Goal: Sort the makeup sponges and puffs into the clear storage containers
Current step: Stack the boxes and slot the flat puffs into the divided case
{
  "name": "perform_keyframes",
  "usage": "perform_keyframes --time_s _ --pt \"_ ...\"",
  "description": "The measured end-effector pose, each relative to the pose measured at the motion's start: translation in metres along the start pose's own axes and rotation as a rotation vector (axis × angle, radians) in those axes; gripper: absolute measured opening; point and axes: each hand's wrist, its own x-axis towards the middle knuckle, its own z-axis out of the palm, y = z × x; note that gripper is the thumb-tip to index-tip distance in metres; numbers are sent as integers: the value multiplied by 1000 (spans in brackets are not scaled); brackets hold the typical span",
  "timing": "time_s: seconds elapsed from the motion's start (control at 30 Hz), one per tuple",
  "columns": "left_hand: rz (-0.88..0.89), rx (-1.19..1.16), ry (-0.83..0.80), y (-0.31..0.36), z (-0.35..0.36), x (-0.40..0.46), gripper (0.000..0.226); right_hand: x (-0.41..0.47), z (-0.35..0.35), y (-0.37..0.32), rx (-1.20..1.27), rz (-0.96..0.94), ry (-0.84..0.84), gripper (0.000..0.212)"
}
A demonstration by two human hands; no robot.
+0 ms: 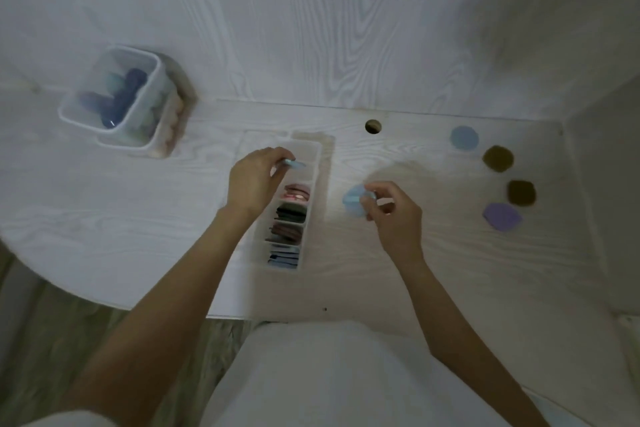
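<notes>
A blue puff (355, 205) is pinched by right hand (394, 215); a thin one (293, 165) by left hand (254, 180) over divided container (317, 156). Prob. light, soft; best gripped at edge.

The bench (346, 45) is faced in matt, white-washed wood grain; translucent, smooth plastic forms the divided organiser (313, 163).

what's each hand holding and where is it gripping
Left hand pinches a light blue puff by its near edge, above the divided organizer. Right hand pinches another blue puff by its right edge.
</notes>
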Motion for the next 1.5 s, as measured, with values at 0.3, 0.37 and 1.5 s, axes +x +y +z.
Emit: perform_keyframes --time_s 0.3,0.37,1.5 --pt "101 69 -444 -13 33 5 37 31 18 -18 -134 59 79 28" --pt "108 51 -390 -14 33 1 35 38 28 -22 -180 24 53 23" --pt "242 -58 -210 41 65 2 22 83 -33 30 -541 -186 -12 16"
